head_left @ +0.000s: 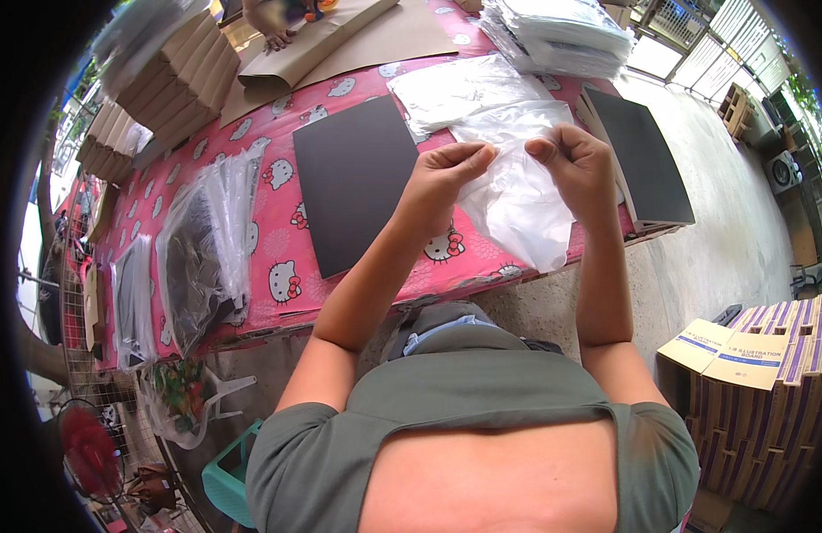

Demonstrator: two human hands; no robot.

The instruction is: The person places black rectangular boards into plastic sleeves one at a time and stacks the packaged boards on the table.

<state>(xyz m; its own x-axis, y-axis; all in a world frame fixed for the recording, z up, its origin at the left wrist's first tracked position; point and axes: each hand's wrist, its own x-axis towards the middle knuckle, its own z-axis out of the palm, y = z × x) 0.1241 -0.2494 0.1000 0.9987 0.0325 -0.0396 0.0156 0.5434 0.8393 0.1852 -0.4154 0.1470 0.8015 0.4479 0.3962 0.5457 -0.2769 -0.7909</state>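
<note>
A thin clear plastic bag (522, 218) hangs between my hands over the table's front edge. My left hand (442, 182) pinches its upper edge between thumb and fingers. On the other side, my right hand (581, 169) grips the same edge with curled fingers. Under and behind it lies a pile of flat clear bags (468, 89). A black board (349, 182) rests flat to the left of my left hand. Beside my right hand stands a stack of black boards (651, 164).
Pink cartoon-print cloth (282, 235) covers the table. Bagged black boards (206, 244) lie at left. Brown paper-wrapped stacks (175, 80) rise at the far left. A co-worker's hand (277, 40) presses on brown paper (326, 40). Boxes (762, 426) are piled at lower right.
</note>
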